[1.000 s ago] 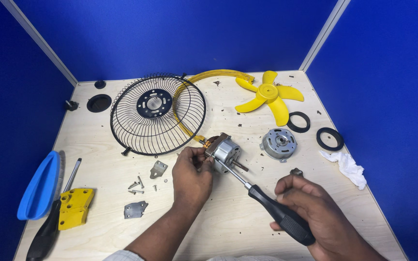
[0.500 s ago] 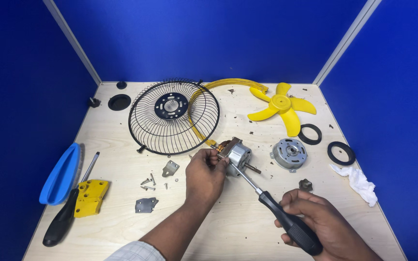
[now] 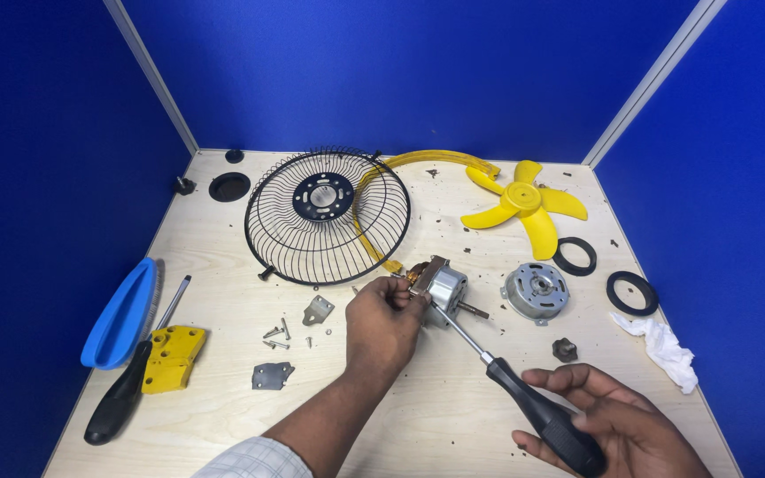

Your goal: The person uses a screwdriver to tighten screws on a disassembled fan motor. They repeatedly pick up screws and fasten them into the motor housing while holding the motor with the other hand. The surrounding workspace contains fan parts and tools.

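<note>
The small fan motor (image 3: 440, 289) sits near the middle of the table (image 3: 418, 416), just below the rim of the wire guard. It's a metal lump w/ copper windings at one end and a thin shaft poking out to the right. Looks dense and heavy for its size, fully stiff, smooth-sided so prob a bit slippery. Best hold is round the metal body or its flat end plates, not the windings or the shaft, which seem the fragile bits

Left hand (image 3: 382, 326) is clamped on the motor's left end, fingers curled over the top, pinning it to the table. Right hand (image 3: 608, 425) is wrapped round the black handle of the screwdriver (image 3: 524, 394), whose tip meets the motor's lower side; can't tell which screw it's on

Further out: black wire guard (image 3: 328, 217) w/ a yellow curved strip (image 3: 431, 159) behind it, yellow fan blade (image 3: 524, 205) top right, a second round motor part (image 3: 535, 292) just right of the shaft, two black rings (image 3: 575, 257) near it and a crumpled white tissue (image 3: 666, 347). Left of the hand lie loose screws (image 3: 276, 335) and two small metal brackets (image 3: 316, 310); far left, a yellow plastic piece (image 3: 172, 356), another black-handled screwdriver (image 3: 126, 394) and a blue curved cover (image 3: 121, 312)
</note>
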